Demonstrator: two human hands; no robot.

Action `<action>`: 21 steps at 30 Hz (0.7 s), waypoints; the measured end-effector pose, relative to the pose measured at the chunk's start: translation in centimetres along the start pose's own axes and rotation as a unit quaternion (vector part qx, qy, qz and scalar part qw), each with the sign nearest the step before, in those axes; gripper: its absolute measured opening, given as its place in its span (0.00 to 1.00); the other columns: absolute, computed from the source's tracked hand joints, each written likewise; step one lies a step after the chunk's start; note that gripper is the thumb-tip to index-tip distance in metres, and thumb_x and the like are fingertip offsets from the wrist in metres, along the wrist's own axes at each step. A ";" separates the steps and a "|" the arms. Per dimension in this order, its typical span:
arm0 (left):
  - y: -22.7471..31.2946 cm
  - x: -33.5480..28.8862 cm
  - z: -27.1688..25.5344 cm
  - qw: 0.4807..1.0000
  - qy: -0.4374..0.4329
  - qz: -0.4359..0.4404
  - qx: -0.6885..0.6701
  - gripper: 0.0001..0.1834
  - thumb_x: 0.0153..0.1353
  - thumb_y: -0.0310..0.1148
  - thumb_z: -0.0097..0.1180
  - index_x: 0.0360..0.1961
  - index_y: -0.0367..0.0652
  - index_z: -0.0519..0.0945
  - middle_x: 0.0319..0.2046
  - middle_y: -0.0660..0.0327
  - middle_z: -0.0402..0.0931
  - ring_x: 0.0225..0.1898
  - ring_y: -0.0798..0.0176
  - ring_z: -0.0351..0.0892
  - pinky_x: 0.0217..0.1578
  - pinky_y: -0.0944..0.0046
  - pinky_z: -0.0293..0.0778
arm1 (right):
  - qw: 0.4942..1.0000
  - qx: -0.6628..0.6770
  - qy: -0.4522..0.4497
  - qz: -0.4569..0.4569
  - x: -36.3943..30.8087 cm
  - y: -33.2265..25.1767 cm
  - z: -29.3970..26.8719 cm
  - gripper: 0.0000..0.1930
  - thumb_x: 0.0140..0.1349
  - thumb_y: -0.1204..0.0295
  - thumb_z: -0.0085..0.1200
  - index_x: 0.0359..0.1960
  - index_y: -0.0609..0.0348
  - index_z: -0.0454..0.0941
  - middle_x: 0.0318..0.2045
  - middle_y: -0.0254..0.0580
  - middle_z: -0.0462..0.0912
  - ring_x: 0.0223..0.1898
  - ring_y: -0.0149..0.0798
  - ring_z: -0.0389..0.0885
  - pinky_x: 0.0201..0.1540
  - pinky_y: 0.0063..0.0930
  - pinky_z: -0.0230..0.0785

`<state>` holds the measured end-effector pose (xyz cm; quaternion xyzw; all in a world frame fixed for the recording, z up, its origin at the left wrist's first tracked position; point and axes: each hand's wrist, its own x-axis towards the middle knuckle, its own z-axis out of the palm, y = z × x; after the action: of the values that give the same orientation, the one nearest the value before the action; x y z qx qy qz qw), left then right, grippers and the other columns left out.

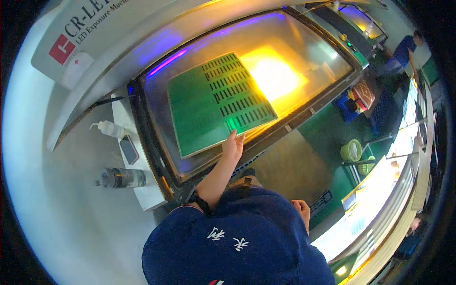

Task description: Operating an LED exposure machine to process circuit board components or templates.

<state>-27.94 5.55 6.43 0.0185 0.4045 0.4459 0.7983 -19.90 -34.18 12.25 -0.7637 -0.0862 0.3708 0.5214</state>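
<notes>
A large green circuit board panel [197, 111] lies tilted across the glass bed [313, 40] of an exposure machine. Rows of dark slots run over its right half. My left hand [232, 146] holds the panel's near edge, with a finger on its top face and the other fingers at or under the rim. Down at my side, apart from the machine, hangs my right hand [301, 211]. Its fingers are curled in and no object shows in them; the palm is hidden.
Strong yellow light glows beside the panel. The machine's raised lid [109, 61] arches along the far left. A white ledge [145, 192] carries a squeeze bottle [110, 128], a phone [128, 149] and a dark-lidded bottle [123, 178]. Green baskets [351, 150] stand right; another person [403, 50] is beyond.
</notes>
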 end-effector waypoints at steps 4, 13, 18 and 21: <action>3.9 2.4 -1.4 0.939 -0.178 -0.220 0.195 0.24 0.72 0.46 0.45 0.57 0.35 0.70 0.46 0.48 0.81 0.51 0.48 0.79 0.54 0.50 0.76 | 0.994 -0.105 -0.021 -0.019 4.2 -4.8 3.6 0.12 0.69 0.67 0.52 0.39 0.65 0.81 0.27 0.31 0.78 0.28 0.24 0.71 0.32 0.20 0.64; 13.3 5.4 0.1 0.226 -0.069 0.378 0.895 0.30 0.66 0.53 0.48 0.69 0.67 0.63 0.75 0.58 0.44 0.71 0.29 0.45 0.58 0.13 0.39 | 0.990 -0.127 -0.068 -0.006 10.8 -7.0 6.5 0.13 0.67 0.65 0.54 0.40 0.65 0.82 0.34 0.42 0.84 0.35 0.34 0.80 0.40 0.28 0.72; 15.1 8.2 0.5 0.157 -0.079 0.380 0.908 0.30 0.66 0.51 0.48 0.69 0.67 0.62 0.74 0.61 0.48 0.71 0.30 0.47 0.58 0.15 0.47 | 0.979 -0.191 -0.056 -0.031 11.5 -6.3 6.6 0.17 0.65 0.59 0.55 0.45 0.59 0.82 0.39 0.51 0.85 0.41 0.46 0.84 0.47 0.37 0.75; 13.6 6.8 1.6 0.132 -0.067 0.368 0.918 0.30 0.65 0.48 0.50 0.69 0.66 0.62 0.74 0.60 0.49 0.69 0.30 0.50 0.55 0.16 0.55 | 0.968 -0.242 -0.063 -0.008 10.0 -7.4 6.2 0.18 0.64 0.54 0.54 0.47 0.53 0.82 0.41 0.49 0.85 0.43 0.50 0.84 0.48 0.40 0.74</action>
<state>-34.51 19.19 8.51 0.9139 0.4026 -0.0194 -0.0487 -15.02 -21.18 12.69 -0.8416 -0.2125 0.3818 0.3174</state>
